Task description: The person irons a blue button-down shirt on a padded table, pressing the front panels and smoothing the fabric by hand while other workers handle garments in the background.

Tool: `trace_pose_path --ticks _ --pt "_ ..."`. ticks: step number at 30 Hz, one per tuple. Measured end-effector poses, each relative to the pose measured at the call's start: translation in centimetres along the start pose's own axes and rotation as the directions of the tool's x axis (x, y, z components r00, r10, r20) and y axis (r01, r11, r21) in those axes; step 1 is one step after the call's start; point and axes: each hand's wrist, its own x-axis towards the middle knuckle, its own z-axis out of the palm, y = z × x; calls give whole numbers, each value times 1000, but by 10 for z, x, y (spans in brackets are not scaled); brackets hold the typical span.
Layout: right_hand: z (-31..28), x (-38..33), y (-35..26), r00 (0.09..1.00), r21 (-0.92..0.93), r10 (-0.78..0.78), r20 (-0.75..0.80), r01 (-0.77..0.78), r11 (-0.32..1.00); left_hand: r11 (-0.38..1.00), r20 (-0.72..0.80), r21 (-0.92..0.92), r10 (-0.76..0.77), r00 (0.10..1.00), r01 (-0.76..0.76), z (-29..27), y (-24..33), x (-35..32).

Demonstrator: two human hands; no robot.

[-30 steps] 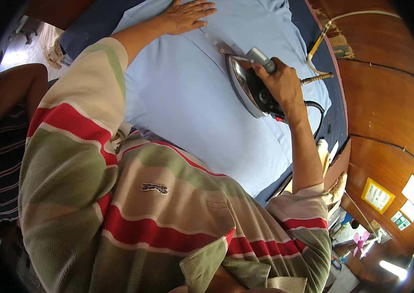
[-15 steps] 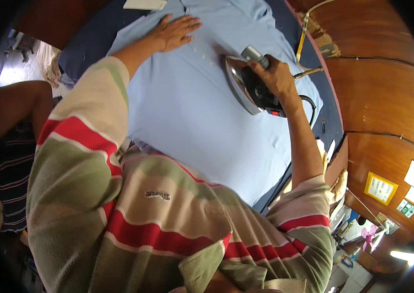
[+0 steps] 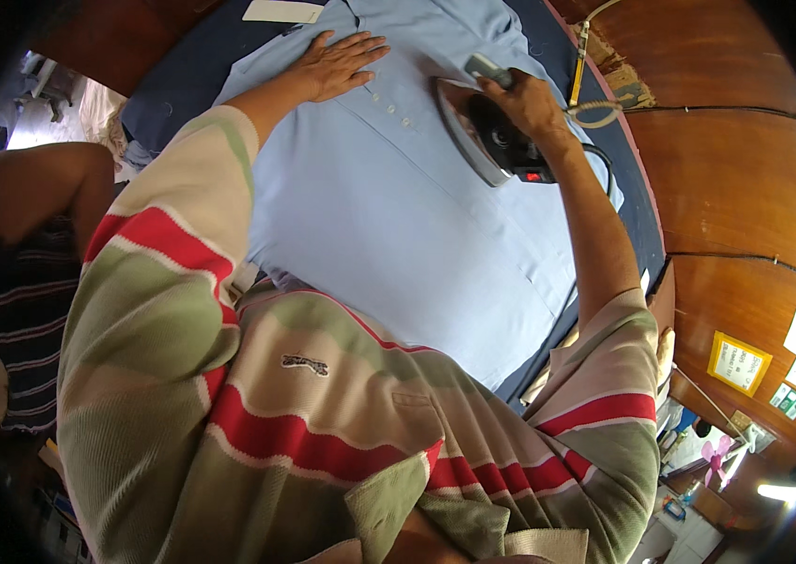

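Note:
A light blue shirt (image 3: 389, 226) lies spread over a dark blue padded surface (image 3: 168, 99). My left hand (image 3: 342, 66) rests flat on its upper part, fingers stretched out. Close to those fingers, several small pale buttons run along a seam. My right hand (image 3: 531, 108) is wrapped round the handle of a clothes iron (image 3: 487, 132). The iron has a black body, a metal soleplate edge and a lit red switch, and it sits on the right half of the shirt. Its black cord bends away beneath my right forearm.
A white card (image 3: 282, 11) lies at the far edge of the padding. Along the right stands a brown wooden wall (image 3: 736, 197) with a thin cable and a yellow-framed notice (image 3: 738, 363). At the left another person's bent leg (image 3: 41, 188) and striped clothing show.
The iron in my right hand has moved a little away from me, up the shirt. My left hand stays pressed in nearly the same place.

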Motion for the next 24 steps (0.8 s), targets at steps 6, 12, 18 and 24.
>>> trace_pose_path --ticks 6,12,18,24 --pt "-35 -93 67 950 60 221 -221 -213 975 963 -154 268 25 988 18 -8 10 -2" --pt "-83 -248 171 914 130 379 -144 -362 923 844 -345 -417 -491 800 337 -34 64 -75" --pt "-82 -391 278 754 -21 649 -101 -653 757 669 -630 -709 -460 626 -222 -55 143 -275" --pt "-38 -465 300 642 393 745 -181 -648 653 257 37 -841 -851 524 477 -14 228 -531"
